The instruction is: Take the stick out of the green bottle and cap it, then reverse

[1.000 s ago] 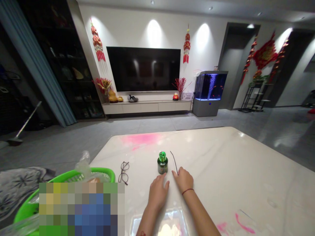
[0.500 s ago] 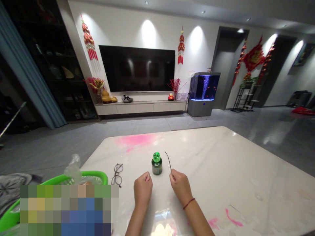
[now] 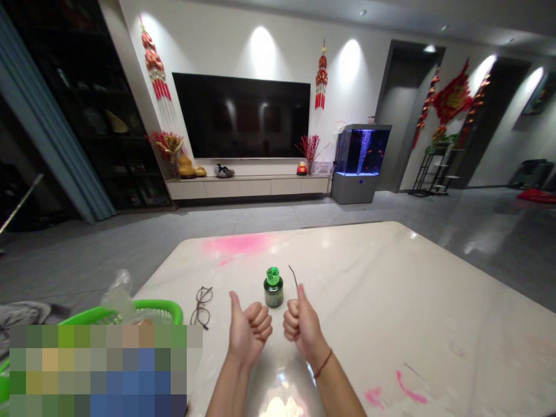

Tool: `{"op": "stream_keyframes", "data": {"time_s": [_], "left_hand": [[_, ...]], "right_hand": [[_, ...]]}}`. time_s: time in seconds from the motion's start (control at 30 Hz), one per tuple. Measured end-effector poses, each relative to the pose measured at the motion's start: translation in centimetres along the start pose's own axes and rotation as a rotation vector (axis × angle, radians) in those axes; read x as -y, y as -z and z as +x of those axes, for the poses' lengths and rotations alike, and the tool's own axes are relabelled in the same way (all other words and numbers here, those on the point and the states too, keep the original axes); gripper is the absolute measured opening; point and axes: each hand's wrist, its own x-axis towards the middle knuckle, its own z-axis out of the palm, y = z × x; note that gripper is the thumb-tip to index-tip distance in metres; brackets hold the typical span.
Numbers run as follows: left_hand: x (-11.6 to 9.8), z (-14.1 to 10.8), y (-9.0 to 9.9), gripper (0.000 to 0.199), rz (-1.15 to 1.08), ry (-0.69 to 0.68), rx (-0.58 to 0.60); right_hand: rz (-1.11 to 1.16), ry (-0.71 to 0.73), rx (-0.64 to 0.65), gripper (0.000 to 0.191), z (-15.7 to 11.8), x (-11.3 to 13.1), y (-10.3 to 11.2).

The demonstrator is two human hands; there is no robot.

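Nearest the observer, both bare forearms rest over the desk. The left hand and right hand stand apart, level with each other, each with thumb raised. The fingers of the left hand and those of the right curl fully into the palm; neither hand has hold of anything. A red cord circles the right wrist.

At 12 o'clock from the hands stands a squat glass bottle with a green cap, upright, its long axis vertical, touching neither hand. Just right of it, a thin black wire runs toward 11 o'clock, its lower end close behind the right thumb. Eyeglasses lie at 10 o'clock. At 9 o'clock, a green basket sits beyond the desk's edge, partly obscured by a pixelated patch. A pink stain marks the far end of the desk.
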Motion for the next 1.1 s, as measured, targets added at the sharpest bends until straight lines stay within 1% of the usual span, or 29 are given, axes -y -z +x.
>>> {"op": "stream_keyframes", "data": {"time_s": [0.03,0.07,0.1,0.17,0.2,0.23,0.27,0.3,0.33,0.4,0.43,0.47,0.5,0.53,0.6,0.63,0.67,0.73,0.83,0.9,1.0,1.1], "left_hand": [[-0.2,-0.1,0.4,0.061,-0.130,0.069,0.085],[-0.3,-0.2,0.7,0.062,-0.219,0.132,0.145],[-0.3,-0.3,1.0,0.063,-0.277,0.196,0.216],[-0.2,-0.5,1.2,0.065,-0.335,0.299,0.318],[0.0,-0.4,1.1,0.065,-0.342,0.342,0.354],[0.1,-0.3,1.0,0.065,-0.339,0.376,0.370],[0.3,-0.2,0.8,0.065,-0.325,0.400,0.360],[0.5,0.1,0.6,0.065,-0.299,0.406,0.320],[0.7,0.4,0.5,0.066,-0.260,0.393,0.250],[1.0,1.0,0.4,0.068,-0.152,0.315,0.056],[1.2,1.2,0.5,0.069,-0.092,0.266,-0.036],[1.3,1.5,0.5,0.069,-0.035,0.233,-0.093],[1.5,1.6,0.6,0.068,0.011,0.214,-0.130],[1.7,1.7,0.7,0.067,0.042,0.215,-0.147],[2.0,1.7,0.7,0.061,0.053,0.245,-0.157],[2.1,1.6,0.6,0.059,0.038,0.267,-0.159],[2.3,1.5,0.5,0.055,0.011,0.283,-0.158],[2.5,1.3,0.3,0.047,-0.051,0.311,-0.170],[2.4,1.2,0.2,0.036,-0.195,0.360,-0.240],[2.1,1.2,0.3,0.030,-0.322,0.408,-0.306],[1.9,1.2,0.7,0.025,-0.474,0.486,-0.411],[1.9,1.2,1.0,0.024,-0.519,0.512,-0.460]], "right_hand": [[0.078,-0.032,0.068,0.057,0.1,-0.4,0.2],[0.221,-0.067,0.138,0.056,0.1,-0.8,0.5],[0.421,-0.118,0.212,0.055,0.2,-1.1,0.7],[0.889,-0.270,0.375,0.055,0.2,-1.6,1.0],[1.072,-0.345,0.440,0.057,0.3,-1.7,1.0],[1.174,-0.406,0.480,0.059,0.4,-1.7,1.0],[1.209,-0.459,0.495,0.060,0.5,-1.7,0.9],[1.181,-0.505,0.480,0.061,0.7,-1.6,0.8],[1.091,-0.534,0.425,0.061,0.9,-1.6,0.5],[0.761,-0.512,0.236,0.061,1.1,-1.7,-0.2],[0.562,-0.467,0.140,0.060,1.2,-1.8,-0.6],[0.380,-0.412,0.073,0.056,1.3,-2.1,-1.0],[0.234,-0.361,0.043,0.051,1.3,-2.4,-1.4],[0.131,-0.319,0.041,0.043,1.3,-2.8,-1.9],[0.032,-0.267,0.054,0.027,1.2,-3.6,-2.8],[0.020,-0.238,0.041,0.023,1.2,-4.0,-3.3],[0.029,-0.208,0.022,0.025,1.2,-4.3,-3.8],[0.107,-0.178,-0.013,0.039,1.2,-4.9,-4.8],[0.270,-0.233,-0.011,0.059,1.4,-5.5,-6.2],[0.345,-0.287,0.013,0.068,1.5,-5.8,-7.0],[0.413,-0.333,0.050,0.075,1.8,-6.3,-7.6],[0.450,-0.349,0.064,0.079,2.0,-6.5,-7.9]]}}
